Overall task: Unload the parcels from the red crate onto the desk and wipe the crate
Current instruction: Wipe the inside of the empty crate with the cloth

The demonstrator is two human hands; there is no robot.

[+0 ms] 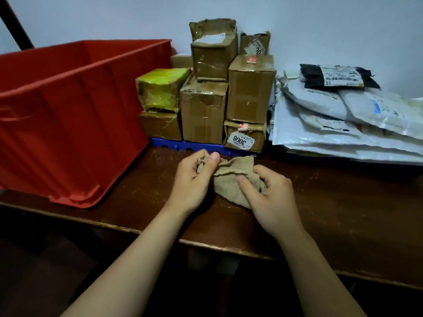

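Bare desk lies right of my hands; red crate overhangs the near-left edge; my left hand and right hand both pinch the tan cloth

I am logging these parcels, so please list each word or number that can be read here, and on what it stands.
"3006": upside down on the white label of the lowest right cardboard box.
Torn label on the small top box: digits cut off, unreadable.
Labels on the tall top box, black mailer bag and white mailer bags: too blurred.
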